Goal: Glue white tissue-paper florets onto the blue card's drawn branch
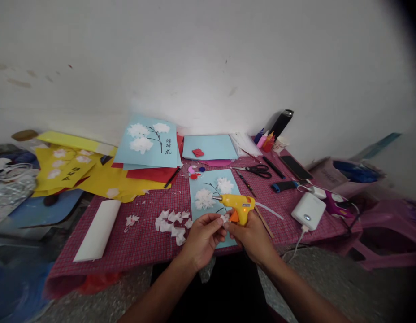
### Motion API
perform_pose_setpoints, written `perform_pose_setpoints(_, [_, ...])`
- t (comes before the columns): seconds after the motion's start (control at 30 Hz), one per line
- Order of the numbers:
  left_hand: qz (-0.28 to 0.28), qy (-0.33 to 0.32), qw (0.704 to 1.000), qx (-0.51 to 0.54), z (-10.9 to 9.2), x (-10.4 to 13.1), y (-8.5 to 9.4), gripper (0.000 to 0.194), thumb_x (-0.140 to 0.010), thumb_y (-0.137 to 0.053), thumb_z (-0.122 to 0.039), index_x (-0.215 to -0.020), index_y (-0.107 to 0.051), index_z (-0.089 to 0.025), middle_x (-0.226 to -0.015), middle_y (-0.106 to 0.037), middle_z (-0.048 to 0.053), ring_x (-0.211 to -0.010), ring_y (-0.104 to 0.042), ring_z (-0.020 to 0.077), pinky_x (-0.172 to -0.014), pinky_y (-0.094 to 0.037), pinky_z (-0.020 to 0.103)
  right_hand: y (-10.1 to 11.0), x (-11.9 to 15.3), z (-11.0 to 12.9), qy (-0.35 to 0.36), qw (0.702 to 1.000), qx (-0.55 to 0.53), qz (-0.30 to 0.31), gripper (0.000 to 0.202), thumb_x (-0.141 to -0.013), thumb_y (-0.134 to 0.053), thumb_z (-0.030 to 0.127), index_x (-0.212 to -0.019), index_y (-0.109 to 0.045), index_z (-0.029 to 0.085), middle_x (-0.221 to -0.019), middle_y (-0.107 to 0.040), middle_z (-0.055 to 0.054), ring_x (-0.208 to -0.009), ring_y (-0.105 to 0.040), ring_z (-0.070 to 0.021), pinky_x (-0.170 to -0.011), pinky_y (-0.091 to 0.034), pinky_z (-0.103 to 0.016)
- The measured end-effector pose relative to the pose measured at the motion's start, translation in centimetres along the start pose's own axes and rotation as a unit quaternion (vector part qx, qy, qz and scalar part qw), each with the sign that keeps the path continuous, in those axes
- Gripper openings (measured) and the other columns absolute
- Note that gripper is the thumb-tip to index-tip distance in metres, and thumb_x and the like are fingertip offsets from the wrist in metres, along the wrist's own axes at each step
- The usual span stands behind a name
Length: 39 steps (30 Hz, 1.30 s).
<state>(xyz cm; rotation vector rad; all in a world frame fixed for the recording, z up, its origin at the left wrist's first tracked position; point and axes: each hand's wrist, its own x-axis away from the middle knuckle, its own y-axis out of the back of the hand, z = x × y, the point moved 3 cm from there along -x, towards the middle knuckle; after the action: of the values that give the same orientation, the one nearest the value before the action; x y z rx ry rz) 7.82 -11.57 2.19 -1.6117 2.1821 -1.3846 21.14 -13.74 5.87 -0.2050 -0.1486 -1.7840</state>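
Observation:
My right hand point(253, 235) is wrapped round the handle of a yellow hot glue gun point(240, 204), whose nozzle points left and whose orange trigger shows. A clear glue stick point(270, 211) sticks out of its back. My left hand point(204, 237) pinches a small white paper piece point(224, 218), and the right fingertips meet it there. Under both hands lies a light blue sheet point(231, 242) with drawn dark stems and two fluffy white paper flowers, one of them the left flower point(204, 198). Several folded white paper pieces point(171, 222) are scattered left of my left hand.
Black scissors point(258, 170), a blue-black cutter point(283, 186) and a phone point(296, 167) lie to the right, near a white power bank point(308, 211) with cables. At the left are a white paper roll point(98, 231) and yellow sheets point(123, 179). A finished blue card point(144, 159) leans behind.

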Motion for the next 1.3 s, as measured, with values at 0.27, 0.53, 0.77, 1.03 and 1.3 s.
perform_pose_setpoints(0.27, [0.023, -0.031, 0.997, -0.073, 0.8, 0.2, 0.6, 0.033, -0.072, -0.089, -0.037, -0.09, -0.074, -0.013, -0.07, -0.073, 0.004, -0.06, -0.065, 0.0117, -0.058, -0.05, 0.022, 0.6, -0.2, -0.6, 0.01, 0.996, 0.082, -0.027, 0.021, -0.071, -0.074, 0.033, -0.079, -0.059, 0.02, -0.054, -0.057, 0.005, -0.043, -0.044, -0.0105, -0.042, -0.032, -0.024])
perform_pose_setpoints(0.53, [0.077, -0.088, 0.95, -0.29, -0.8, 0.1, 1.2, 0.023, -0.075, -0.08, -0.027, -0.095, -0.076, -0.015, -0.078, -0.072, 0.001, -0.066, -0.06, 0.0119, -0.064, -0.047, 0.024, 0.7, -0.5, -0.7, -0.035, 0.988, 0.149, -0.007, 0.021, -0.067, -0.071, 0.032, -0.077, -0.055, 0.022, -0.058, -0.059, 0.003, -0.049, -0.052, -0.0134, -0.046, -0.037, -0.025])
perform_pose_setpoints(0.77, [0.084, -0.141, 0.872, -0.462, -2.5, 0.3, 1.3, 0.011, -0.079, -0.071, -0.023, -0.085, -0.076, -0.016, -0.078, -0.069, 0.001, -0.07, -0.058, 0.014, -0.066, -0.043, 0.025, 1.2, -0.3, -1.3, -0.041, 0.981, 0.19, 0.014, 0.031, -0.064, -0.074, 0.036, -0.083, -0.053, 0.023, -0.064, -0.056, 0.005, -0.054, -0.05, -0.0132, -0.048, -0.038, -0.026])
perform_pose_setpoints(1.03, [0.06, -0.164, 0.874, -0.453, -2.3, 0.9, 1.4, 0.011, -0.084, -0.07, -0.026, -0.088, -0.077, -0.019, -0.082, -0.074, 0.003, -0.07, -0.061, 0.0157, -0.066, -0.044, 0.025, 0.2, 0.4, -1.0, -0.083, 0.982, 0.164, 0.042, 0.03, -0.068, -0.072, 0.035, -0.088, -0.051, 0.024, -0.06, -0.057, 0.006, -0.047, -0.049, -0.0132, -0.043, -0.034, -0.025])
perform_pose_setpoints(1.3, [0.008, -0.148, 0.87, -0.47, -4.4, 1.5, 4.2, 0.017, -0.084, -0.068, -0.028, -0.097, -0.075, -0.019, -0.072, -0.068, 0.0, -0.065, -0.061, 0.0156, -0.061, -0.045, 0.025, 3.3, -0.6, 0.5, 0.001, 0.981, 0.188, 0.052, 0.039, -0.077, -0.072, 0.055, -0.082, -0.05, 0.023, -0.063, -0.056, 0.004, -0.052, -0.048, -0.0125, -0.048, -0.033, -0.026])
